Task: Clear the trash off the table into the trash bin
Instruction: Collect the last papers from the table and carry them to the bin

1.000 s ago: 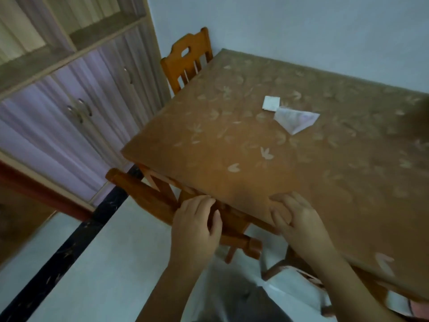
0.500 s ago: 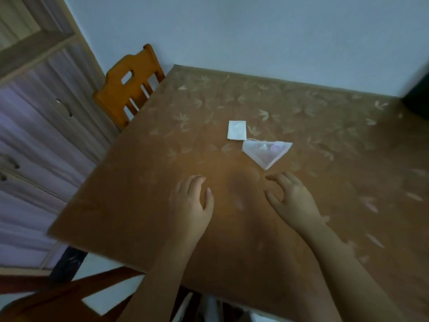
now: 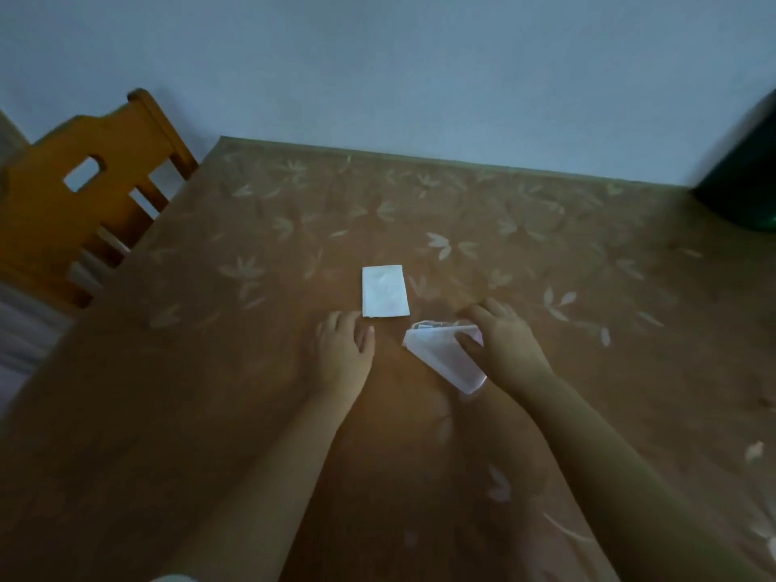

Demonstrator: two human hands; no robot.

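Observation:
A small white rectangular packet lies flat near the middle of the brown leaf-patterned table. Just to its lower right is a clear triangular plastic wrapper. My right hand grips the wrapper's right side, thumb on top and fingers curled over its far edge. My left hand rests palm down on the table just below and left of the white packet, fingers apart, holding nothing. A dark green bin-like object shows at the far right edge, mostly cut off.
An orange wooden chair stands at the table's far left corner. A pale wall runs along the table's far edge.
The view moved in over the table. Both hands slid forward from the near edge; the right hand reached the clear wrapper and closed on it, the left stopped beside the white packet.

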